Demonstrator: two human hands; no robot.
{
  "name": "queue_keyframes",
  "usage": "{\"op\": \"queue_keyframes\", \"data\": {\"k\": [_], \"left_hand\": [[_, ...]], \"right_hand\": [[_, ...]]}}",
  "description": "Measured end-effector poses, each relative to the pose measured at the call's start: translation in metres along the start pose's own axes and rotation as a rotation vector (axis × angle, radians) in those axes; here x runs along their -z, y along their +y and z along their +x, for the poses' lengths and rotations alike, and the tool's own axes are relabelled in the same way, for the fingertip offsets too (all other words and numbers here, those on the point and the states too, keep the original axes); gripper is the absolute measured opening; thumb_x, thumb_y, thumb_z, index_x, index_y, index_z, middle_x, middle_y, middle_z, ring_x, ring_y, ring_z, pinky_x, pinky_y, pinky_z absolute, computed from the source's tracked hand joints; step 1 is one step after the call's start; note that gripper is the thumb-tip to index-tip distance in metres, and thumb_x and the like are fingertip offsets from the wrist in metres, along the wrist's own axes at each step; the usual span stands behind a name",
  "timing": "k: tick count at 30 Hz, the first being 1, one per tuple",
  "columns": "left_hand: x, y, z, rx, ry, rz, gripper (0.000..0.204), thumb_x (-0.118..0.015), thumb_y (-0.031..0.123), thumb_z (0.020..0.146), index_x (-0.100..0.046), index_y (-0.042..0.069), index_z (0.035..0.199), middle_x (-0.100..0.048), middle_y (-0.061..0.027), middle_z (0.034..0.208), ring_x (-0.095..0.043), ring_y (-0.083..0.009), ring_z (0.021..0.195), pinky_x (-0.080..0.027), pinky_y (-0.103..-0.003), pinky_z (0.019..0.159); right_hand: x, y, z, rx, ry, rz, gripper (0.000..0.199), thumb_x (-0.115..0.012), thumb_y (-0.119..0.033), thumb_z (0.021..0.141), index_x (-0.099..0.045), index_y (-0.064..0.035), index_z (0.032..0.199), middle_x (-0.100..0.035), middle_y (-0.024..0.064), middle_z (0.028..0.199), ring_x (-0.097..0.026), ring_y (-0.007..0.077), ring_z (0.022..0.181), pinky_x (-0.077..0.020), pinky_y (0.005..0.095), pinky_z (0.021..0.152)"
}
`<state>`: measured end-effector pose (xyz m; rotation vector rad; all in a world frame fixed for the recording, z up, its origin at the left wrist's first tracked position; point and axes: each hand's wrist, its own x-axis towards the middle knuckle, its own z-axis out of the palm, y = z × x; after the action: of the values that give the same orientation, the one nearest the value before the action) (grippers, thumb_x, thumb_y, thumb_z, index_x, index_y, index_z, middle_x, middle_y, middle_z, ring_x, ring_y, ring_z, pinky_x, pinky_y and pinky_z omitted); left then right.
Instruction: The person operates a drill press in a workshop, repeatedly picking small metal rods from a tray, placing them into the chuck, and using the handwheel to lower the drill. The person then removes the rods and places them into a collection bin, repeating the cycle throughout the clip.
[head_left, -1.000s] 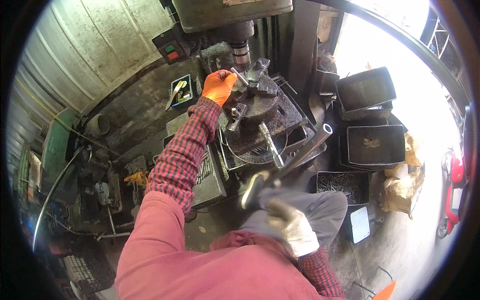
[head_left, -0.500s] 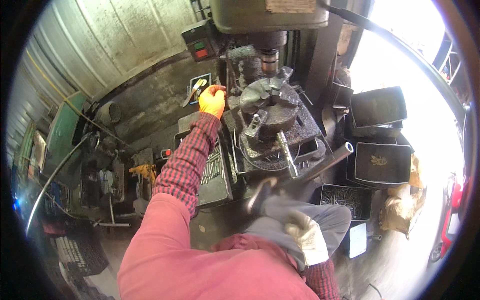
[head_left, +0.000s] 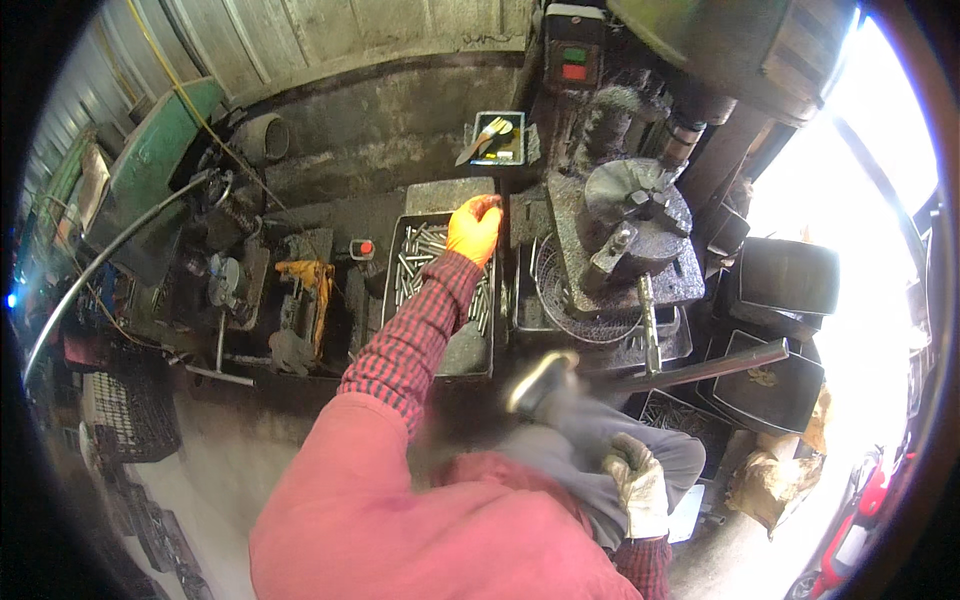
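Observation:
My left hand [head_left: 474, 230], in an orange glove, reaches over the upper right part of a dark tray [head_left: 487, 362]. Its fingers are curled together, with dark stains at their tips; whatever may lie in them cannot be made out. Short metal pins [head_left: 415, 262] lie loose in that tray, beside and below the glove. Against my bent leg rests my right hand [head_left: 640, 485] in a whitish work glove, its fingers curled and their inner side hidden. To the right of the tray stands a drill press, with a round chuck [head_left: 632, 195] fixed on its table [head_left: 575, 232].
Behind the tray sits a small container [head_left: 498, 155] with a brush [head_left: 480, 142] across it. A long metal bar [head_left: 715, 368] sticks out near my knee. Black bins [head_left: 788, 278] stand at the right. A red-and-green switch box [head_left: 574, 55] hangs above. Left are machine parts and an orange cloth [head_left: 310, 290].
The view has swung left, so the press now sits farther right. My left hand has come from beside the press to above the tray of pins. My right hand stays by my leg.

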<state>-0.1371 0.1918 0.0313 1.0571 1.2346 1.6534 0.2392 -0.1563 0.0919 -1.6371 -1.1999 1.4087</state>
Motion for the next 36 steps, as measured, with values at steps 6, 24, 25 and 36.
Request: {"op": "queue_keyframes", "data": {"k": [6, 24, 25, 36], "left_hand": [[0.031, -0.016, -0.003, -0.030, 0.151, -0.010, 0.024, -0.063, 0.001, 0.094, -0.069, -0.002, 0.117, -0.073, -0.0073, 0.097, -0.068, -0.0151, 0.085, -0.055, -0.029, 0.079], [0.127, -0.060, -0.238, 0.281, 0.058, 0.467, 0.037, -0.066, 0.011, 0.095, -0.065, -0.006, 0.128, -0.072, -0.0207, 0.121, -0.070, -0.0257, 0.112, -0.054, -0.035, 0.099], [0.131, -0.067, -0.226, 0.264, 0.038, 0.567, 0.040, -0.068, 0.014, 0.094, -0.065, -0.006, 0.128, -0.072, -0.0225, 0.122, -0.070, -0.0278, 0.113, -0.054, -0.037, 0.100], [0.119, -0.119, -0.041, 0.585, -0.040, 1.420, 0.041, -0.069, 0.018, 0.086, -0.065, 0.006, 0.125, -0.066, -0.0208, 0.132, -0.064, -0.0393, 0.125, -0.053, -0.049, 0.103]], "right_hand": [[-0.017, 0.010, -0.005, -0.065, 0.050, 0.146, 0.046, -0.071, 0.005, 0.092, -0.059, 0.0068, 0.136, -0.071, 0.0137, 0.118, -0.068, 0.0188, 0.104, -0.0556, 0.0310, 0.094], [-0.016, 0.013, -0.007, -0.022, 0.052, 0.088, 0.042, -0.072, -0.001, 0.094, -0.060, 0.0073, 0.133, -0.072, 0.0083, 0.110, -0.066, 0.0139, 0.099, -0.0534, 0.0265, 0.091], [-0.014, 0.011, -0.011, -0.016, 0.047, 0.053, 0.042, -0.073, -0.001, 0.094, -0.060, 0.0074, 0.134, -0.071, 0.0086, 0.111, -0.066, 0.0144, 0.099, -0.0535, 0.0269, 0.092], [0.035, 0.036, -0.038, -0.027, 0.234, 0.109, 0.049, -0.076, -0.010, 0.095, -0.057, 0.0068, 0.137, -0.071, 0.0159, 0.115, -0.071, 0.0227, 0.100, -0.0578, 0.0341, 0.092]]}}
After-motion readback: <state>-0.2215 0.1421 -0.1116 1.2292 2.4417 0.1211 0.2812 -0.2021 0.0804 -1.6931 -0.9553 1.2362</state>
